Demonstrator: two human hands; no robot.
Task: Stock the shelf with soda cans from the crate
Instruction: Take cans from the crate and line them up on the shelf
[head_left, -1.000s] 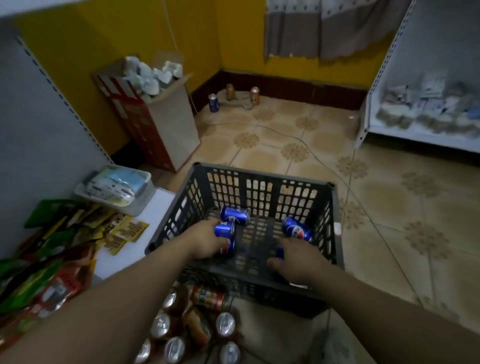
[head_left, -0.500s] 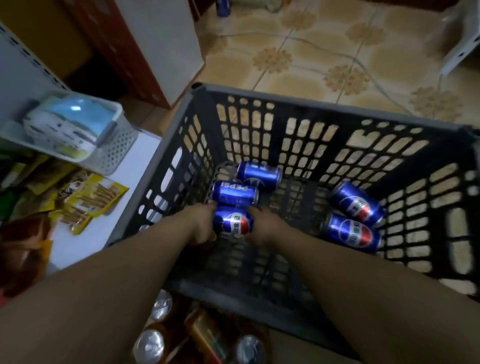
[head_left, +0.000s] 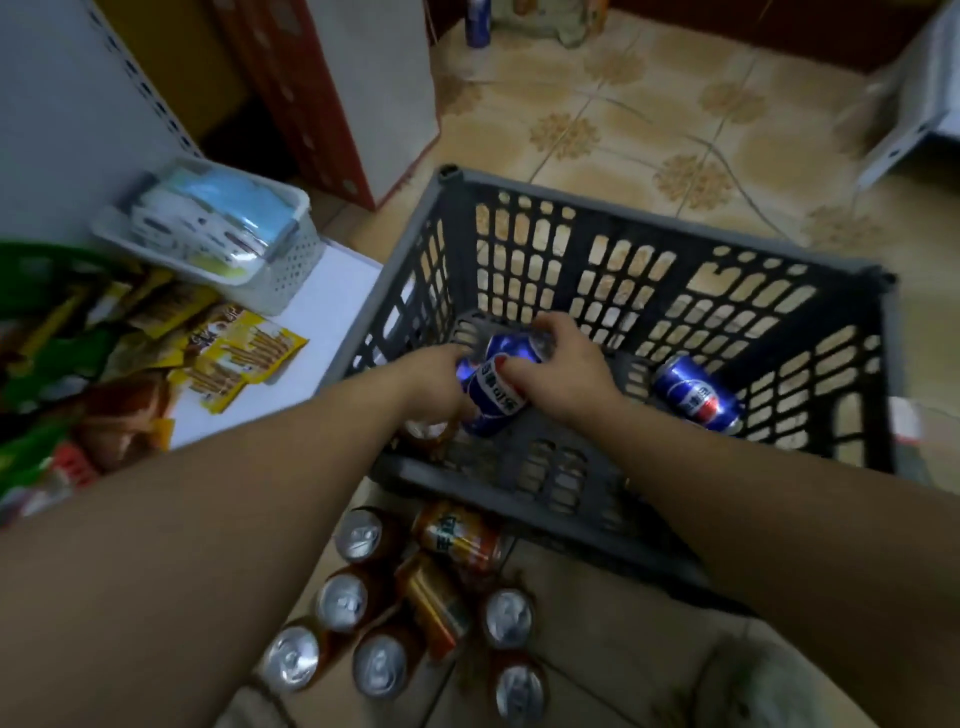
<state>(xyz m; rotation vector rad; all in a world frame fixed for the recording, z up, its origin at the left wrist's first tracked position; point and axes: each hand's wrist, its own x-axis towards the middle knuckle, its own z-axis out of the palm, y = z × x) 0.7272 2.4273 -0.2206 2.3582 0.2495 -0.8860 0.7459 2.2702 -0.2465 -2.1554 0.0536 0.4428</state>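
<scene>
**Figure: Both hands gathering cans inside the crate, stocking in progress**

The grey crate (head_left: 649, 221) stands on the tiled floor (head_left: 623, 119), just beside the white shelf (head_left: 317, 312) at the person's left. Both forearms reach over its near wall. The left hand (head_left: 434, 382) and the right hand (head_left: 563, 374) close from opposite sides on a cluster of blue cans (head_left: 493, 397) at the crate's left rear. The right hand's fingers curl over the upper can and its thumb lies on the lower one. The left hand wraps the cluster's left end, with its fingertips hidden. At least two cans are held, though the exact count cannot be told. A lone blue can (head_left: 696, 393) lies on its side on the crate floor, well apart to the right.

Progress, as judged: the crate is nearly empty, with only the held cluster and the lone can visible in it. The visible shelf surface carries snack packets (head_left: 244, 358) and a white basket (head_left: 283, 262), but no soda cans. Orange cans (head_left: 457, 538), some upright and some lying, sit just outside the crate's near wall. Whether these are already placed or waiting cannot be told. What is left is to lift the cluster out, set it on the shelf and collect the last can.
</scene>
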